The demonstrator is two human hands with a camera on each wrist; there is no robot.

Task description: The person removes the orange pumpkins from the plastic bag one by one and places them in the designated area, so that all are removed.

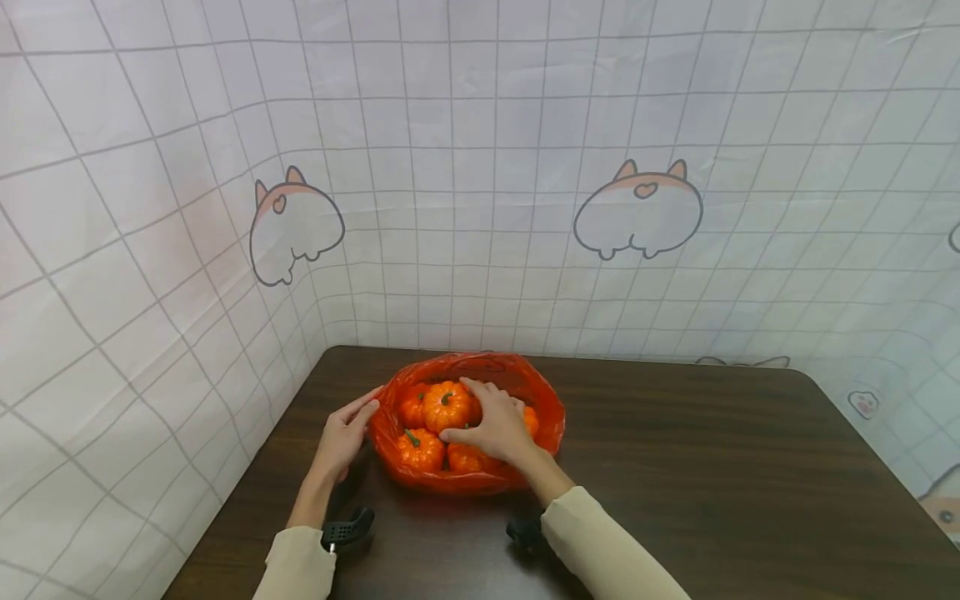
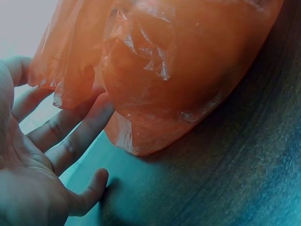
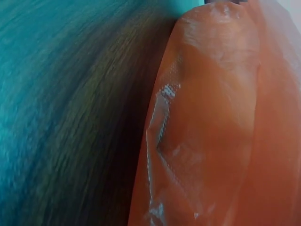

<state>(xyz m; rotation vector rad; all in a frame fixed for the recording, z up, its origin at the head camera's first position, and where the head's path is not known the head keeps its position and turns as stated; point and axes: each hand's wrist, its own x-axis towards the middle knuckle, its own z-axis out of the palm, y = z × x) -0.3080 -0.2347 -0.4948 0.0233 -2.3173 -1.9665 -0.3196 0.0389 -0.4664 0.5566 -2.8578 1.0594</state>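
An orange-red plastic bag [image 1: 465, 482] stands with its mouth spread wide, holding several small orange pumpkins. My left hand [image 1: 341, 437] is at the bag's left rim, thumb and forefinger pinching its edge. In the left wrist view, the other fingers [image 2: 70, 146] extend along the outside of the thin plastic. Inside the bag, my right hand [image 1: 498, 421] has its thumb and forefinger around an upper pumpkin [image 1: 446, 406] from the right. Another pumpkin [image 1: 420, 451] sits at the front left. The bag wall [image 3: 211, 113] fills much of the right wrist view, where the right fingers are hidden.
The bag is on a dark wood-grain table [image 1: 712, 467], toward its back left. A white grid-patterned cloth [image 1: 465, 167] with cartoon animals hangs behind and along the left side. Black devices [image 1: 348, 528] are worn at both wrists.
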